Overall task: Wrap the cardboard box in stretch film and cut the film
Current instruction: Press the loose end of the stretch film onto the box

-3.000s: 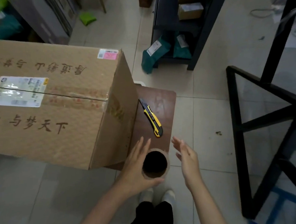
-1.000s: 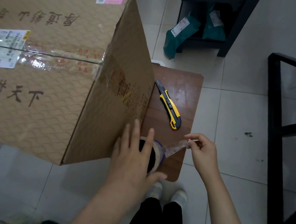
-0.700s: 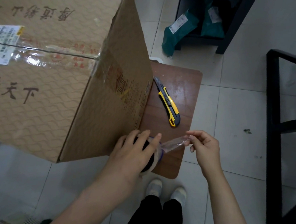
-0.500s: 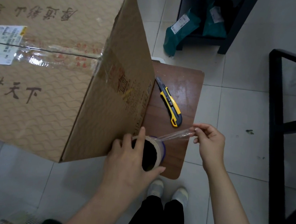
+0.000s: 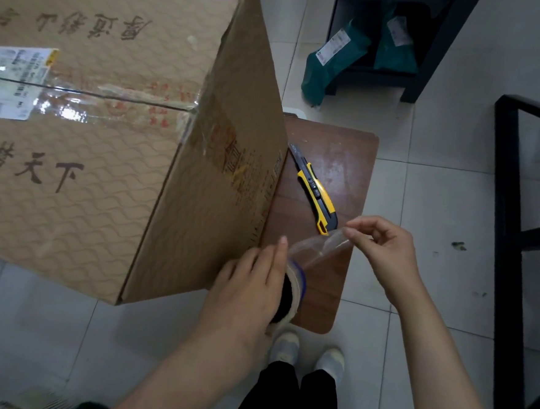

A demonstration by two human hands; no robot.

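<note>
A large brown cardboard box (image 5: pixel 113 148) with printed characters and a taped seam stands on a small brown table (image 5: pixel 338 164). At the box's near right corner my left hand (image 5: pixel 250 286) grips the stretch film roll (image 5: pixel 292 293), which is mostly hidden under my fingers. A clear strip of film (image 5: pixel 320 244) runs from the roll up to my right hand (image 5: pixel 384 247), pinched between thumb and fingers. A yellow and black utility knife (image 5: pixel 317 196) lies on the table just beyond the film.
A black metal frame (image 5: pixel 509 240) stands at the right. A dark shelf (image 5: pixel 412 70) with green parcels (image 5: pixel 333 61) sits at the back. Tiled floor surrounds the table; my shoes (image 5: pixel 306 350) are below its near edge.
My left hand took hold of the roll and tilted it. My right hand pinched the film's end and drew a short strip out to the right and upward.
</note>
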